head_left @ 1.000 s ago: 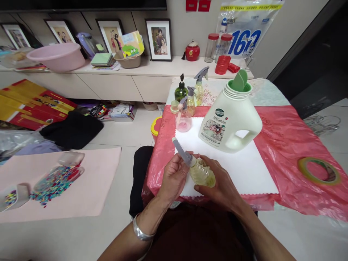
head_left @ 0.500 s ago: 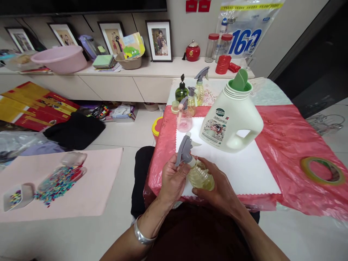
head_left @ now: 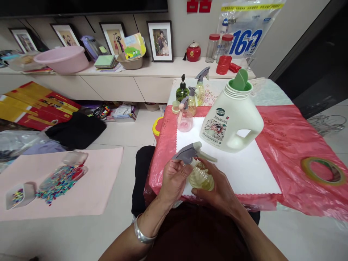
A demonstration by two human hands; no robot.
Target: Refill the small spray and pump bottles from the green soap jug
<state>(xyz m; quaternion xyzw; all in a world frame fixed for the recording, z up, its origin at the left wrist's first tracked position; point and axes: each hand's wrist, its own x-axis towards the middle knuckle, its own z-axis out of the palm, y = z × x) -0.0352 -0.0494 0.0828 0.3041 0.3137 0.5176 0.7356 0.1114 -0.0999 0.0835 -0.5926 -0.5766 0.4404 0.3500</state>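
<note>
A small clear spray bottle [head_left: 200, 177] with pale yellow liquid is held over the near edge of the table. My right hand [head_left: 219, 188] is wrapped round its body. My left hand [head_left: 174, 179] pinches the grey trigger head [head_left: 189, 154] at the bottle's neck, nozzle pointing right. Behind them a large white detergent jug [head_left: 231, 117] with a green funnel [head_left: 239, 80] in its mouth stands on a white cloth [head_left: 244, 170].
A pink spray bottle [head_left: 184, 119], a green pump bottle [head_left: 181, 91] and two more sprayers stand at the table's far left. A tape roll [head_left: 322, 170] lies on the red plastic cover [head_left: 293, 145]. Coloured beads [head_left: 56, 181] sit on a pink mat on the floor.
The grey trigger head has turned on the bottle's neck under my left hand, from pointing up-left to pointing right. My right hand keeps the bottle in the same spot.
</note>
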